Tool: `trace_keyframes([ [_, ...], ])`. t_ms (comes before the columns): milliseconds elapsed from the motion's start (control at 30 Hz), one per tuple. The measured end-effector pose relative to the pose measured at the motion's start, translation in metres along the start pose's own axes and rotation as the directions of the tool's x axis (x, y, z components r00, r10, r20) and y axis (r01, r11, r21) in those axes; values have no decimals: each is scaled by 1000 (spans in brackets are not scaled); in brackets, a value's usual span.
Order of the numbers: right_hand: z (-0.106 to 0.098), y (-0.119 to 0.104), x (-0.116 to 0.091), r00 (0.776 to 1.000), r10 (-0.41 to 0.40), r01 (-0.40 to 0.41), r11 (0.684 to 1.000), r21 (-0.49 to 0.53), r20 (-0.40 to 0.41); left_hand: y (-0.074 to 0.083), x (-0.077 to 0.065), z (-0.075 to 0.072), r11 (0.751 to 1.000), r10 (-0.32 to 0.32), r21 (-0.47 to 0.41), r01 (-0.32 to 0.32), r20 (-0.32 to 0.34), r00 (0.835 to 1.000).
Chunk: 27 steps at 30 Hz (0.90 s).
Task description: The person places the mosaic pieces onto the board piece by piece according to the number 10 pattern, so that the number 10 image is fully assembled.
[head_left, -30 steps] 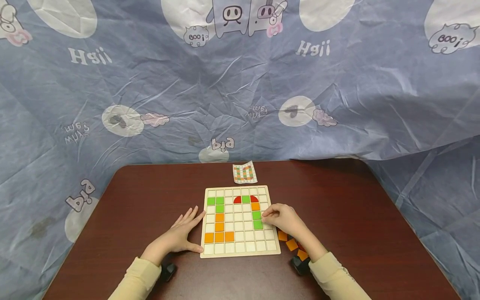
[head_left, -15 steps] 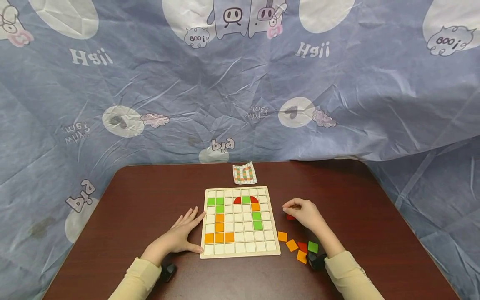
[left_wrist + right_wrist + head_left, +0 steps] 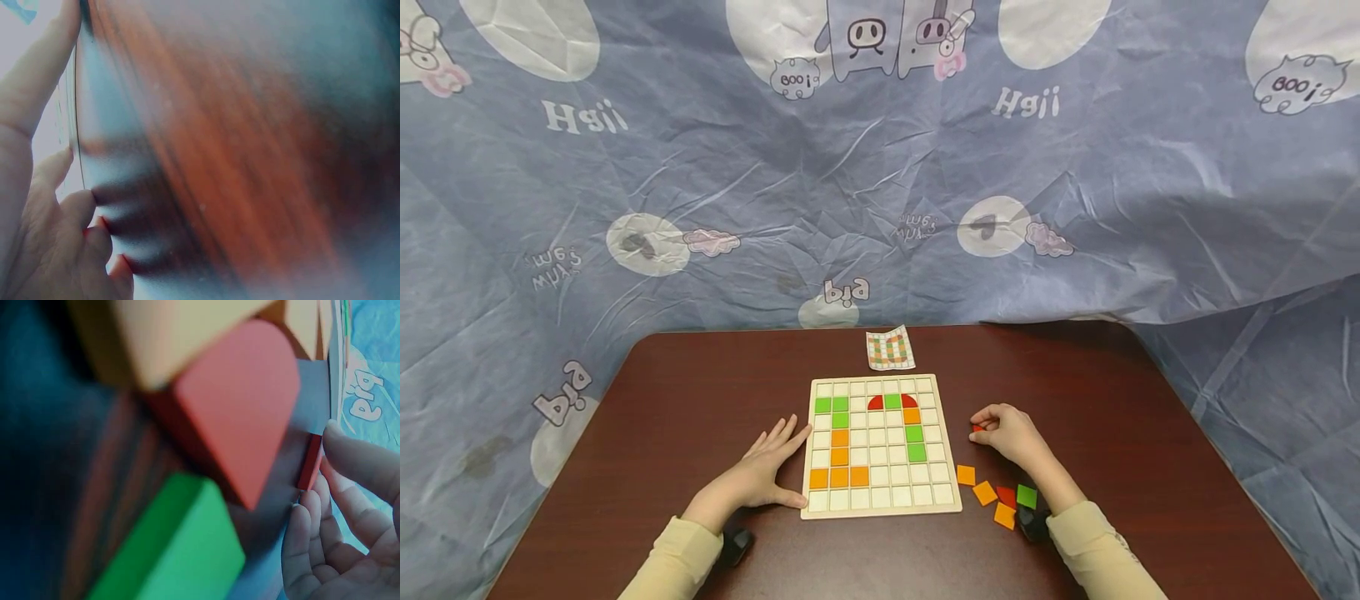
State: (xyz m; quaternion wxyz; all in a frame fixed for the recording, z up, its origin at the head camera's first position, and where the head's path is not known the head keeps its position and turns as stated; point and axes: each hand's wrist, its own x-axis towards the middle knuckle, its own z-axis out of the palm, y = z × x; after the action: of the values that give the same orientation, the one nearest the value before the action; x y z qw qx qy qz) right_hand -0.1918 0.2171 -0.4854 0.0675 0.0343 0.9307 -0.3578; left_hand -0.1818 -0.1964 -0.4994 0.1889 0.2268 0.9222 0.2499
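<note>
A cream gridded board (image 3: 880, 512) lies on the table with green, orange and red pieces in some of its squares. My left hand (image 3: 765, 467) rests at the board's left edge, fingers spread, thumb and index finger touching the rim. Right of the board, my right hand (image 3: 1011, 435) pinches a small red piece (image 3: 977, 429) between thumb and fingers, low over the table. The right wrist view shows that red piece (image 3: 311, 461) edge-on at the fingertips. Fingers hide most of it in the head view.
Loose orange tiles (image 3: 984, 493), a red quarter-round piece (image 3: 1006, 497) and a green tile (image 3: 1026, 497) lie between the board's lower right corner and my right wrist. Behind the board sits a pattern card (image 3: 890, 348). A printed blue cloth (image 3: 775, 167) hangs beyond the table.
My right hand has left the board's right side beside the green tiles, moved right to the red piece and taken it between its fingers. The left hand has stayed in place.
</note>
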Motion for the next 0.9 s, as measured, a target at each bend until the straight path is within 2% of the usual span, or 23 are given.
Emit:
trace_keyframes([
  [267,4,0,1,1000,7,-7,999,-32,-8,1,0,0,1000,1,-5,-1,-11,1000],
  [567,-1,1,-1,1000,11,-11,1000,-18,4,1,0,0,1000,9,-3,-9,-14,1000],
  [900,-2,-5,-8,997,-15,8,996,91,73,0,-1,0,1000,13,1,-13,-20,1000],
])
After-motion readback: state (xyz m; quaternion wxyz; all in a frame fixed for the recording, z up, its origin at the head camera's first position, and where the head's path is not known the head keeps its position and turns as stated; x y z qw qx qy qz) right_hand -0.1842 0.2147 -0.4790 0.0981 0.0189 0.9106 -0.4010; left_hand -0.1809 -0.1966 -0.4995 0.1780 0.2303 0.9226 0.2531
